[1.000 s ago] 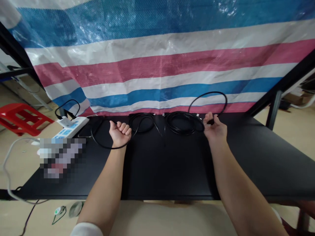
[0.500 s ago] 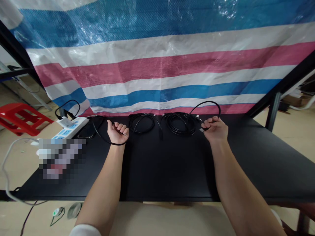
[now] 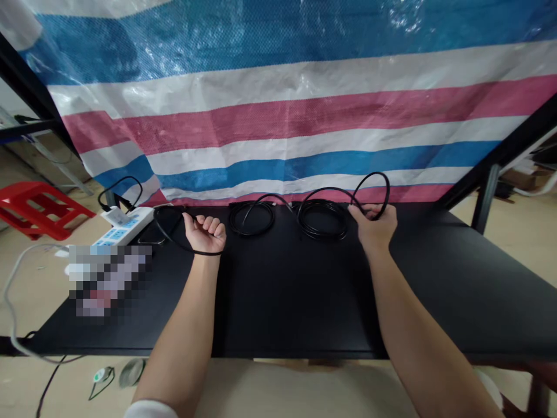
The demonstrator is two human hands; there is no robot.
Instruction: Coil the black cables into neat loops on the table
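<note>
Your right hand (image 3: pixel 375 225) is closing around a black cable (image 3: pixel 372 173). A small loop of it is standing up at 12 o'clock. Half a second ago that loop was lying lower and wider, so you are gathering it in. The big coil (image 3: pixel 322 235) is resting at 9 o'clock, just beside your fingers. Your left hand (image 3: pixel 204 233) is squeezing a thin loop (image 3: pixel 204 253) in a tight fist. The power strip (image 3: pixel 126 225) is sitting at 9 o'clock on the black table (image 3: pixel 296 302).
</note>
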